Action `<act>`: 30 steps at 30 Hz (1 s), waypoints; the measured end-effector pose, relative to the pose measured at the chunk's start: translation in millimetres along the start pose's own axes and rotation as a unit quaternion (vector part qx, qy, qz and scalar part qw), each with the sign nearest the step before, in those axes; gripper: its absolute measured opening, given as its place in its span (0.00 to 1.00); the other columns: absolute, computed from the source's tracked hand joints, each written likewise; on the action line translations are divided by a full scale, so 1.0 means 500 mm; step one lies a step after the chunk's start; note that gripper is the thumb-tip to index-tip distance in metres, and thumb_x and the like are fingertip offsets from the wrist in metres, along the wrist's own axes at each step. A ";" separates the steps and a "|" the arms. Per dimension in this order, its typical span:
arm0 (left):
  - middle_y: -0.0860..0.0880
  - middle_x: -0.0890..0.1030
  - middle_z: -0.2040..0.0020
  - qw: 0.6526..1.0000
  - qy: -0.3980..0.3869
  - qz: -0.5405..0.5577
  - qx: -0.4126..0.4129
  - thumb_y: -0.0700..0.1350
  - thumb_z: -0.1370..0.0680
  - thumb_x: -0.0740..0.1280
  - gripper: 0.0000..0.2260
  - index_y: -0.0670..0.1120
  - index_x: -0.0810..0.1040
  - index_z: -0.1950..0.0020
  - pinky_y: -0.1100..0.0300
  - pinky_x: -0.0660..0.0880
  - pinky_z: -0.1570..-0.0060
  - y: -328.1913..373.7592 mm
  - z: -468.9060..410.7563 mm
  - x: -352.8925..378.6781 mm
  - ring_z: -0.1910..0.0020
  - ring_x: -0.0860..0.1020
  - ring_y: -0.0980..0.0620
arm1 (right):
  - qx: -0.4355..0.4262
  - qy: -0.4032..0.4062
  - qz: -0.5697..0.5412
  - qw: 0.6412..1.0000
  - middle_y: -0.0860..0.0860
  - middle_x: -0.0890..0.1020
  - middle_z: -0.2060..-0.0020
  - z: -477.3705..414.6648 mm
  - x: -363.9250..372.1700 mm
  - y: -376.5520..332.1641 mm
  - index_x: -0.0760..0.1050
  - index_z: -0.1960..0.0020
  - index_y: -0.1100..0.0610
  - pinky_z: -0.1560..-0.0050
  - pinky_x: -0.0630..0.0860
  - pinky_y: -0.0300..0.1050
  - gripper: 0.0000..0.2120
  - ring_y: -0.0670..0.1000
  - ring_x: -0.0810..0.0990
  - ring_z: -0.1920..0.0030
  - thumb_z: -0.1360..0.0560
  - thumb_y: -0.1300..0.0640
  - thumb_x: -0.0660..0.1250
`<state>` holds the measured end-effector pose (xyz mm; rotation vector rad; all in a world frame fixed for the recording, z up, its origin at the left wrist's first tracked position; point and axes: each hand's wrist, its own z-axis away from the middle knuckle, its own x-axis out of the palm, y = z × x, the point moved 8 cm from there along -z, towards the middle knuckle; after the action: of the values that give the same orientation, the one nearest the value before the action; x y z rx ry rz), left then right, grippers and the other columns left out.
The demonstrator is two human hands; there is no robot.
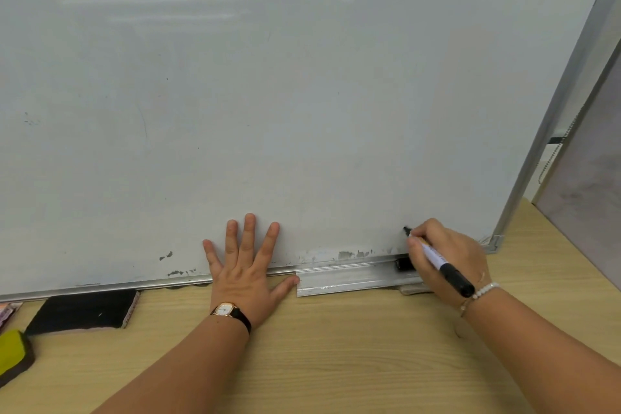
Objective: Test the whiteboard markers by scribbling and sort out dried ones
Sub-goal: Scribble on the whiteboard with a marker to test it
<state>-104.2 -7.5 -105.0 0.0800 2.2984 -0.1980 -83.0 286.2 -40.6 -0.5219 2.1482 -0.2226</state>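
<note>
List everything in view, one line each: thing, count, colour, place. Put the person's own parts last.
whiteboard: one, white with a metal frame, standing on the table, filling most of the view
marker tray: one, silver, along the board's bottom edge at right
marker: one, white barrel with black tip and end, in the right hand, tip at the board
black object: one, partly hidden, in the tray
eraser: one, black, on the table at left
yellow-green object: one, far left edge
table: one, light wood
left hand: flat against the board, black-strapped watch on the wrist
right hand: gripping the marker, bead bracelet on the wrist
</note>
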 end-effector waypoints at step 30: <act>0.46 0.42 0.22 1.000 0.010 -0.008 0.004 0.72 0.32 0.53 0.44 0.55 0.44 0.22 0.38 0.42 0.31 0.002 -0.001 -0.003 0.23 0.40 0.43 | -0.127 0.085 -0.171 0.973 0.47 0.79 0.63 -0.182 -0.059 -0.298 0.75 0.48 0.57 0.69 0.71 0.39 0.18 0.50 0.78 0.66 0.26 0.44 0.57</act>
<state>-103.7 -6.6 -103.8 0.0677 2.3196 -0.2157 -98.9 163.0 85.6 -1.0590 2.2554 -0.1876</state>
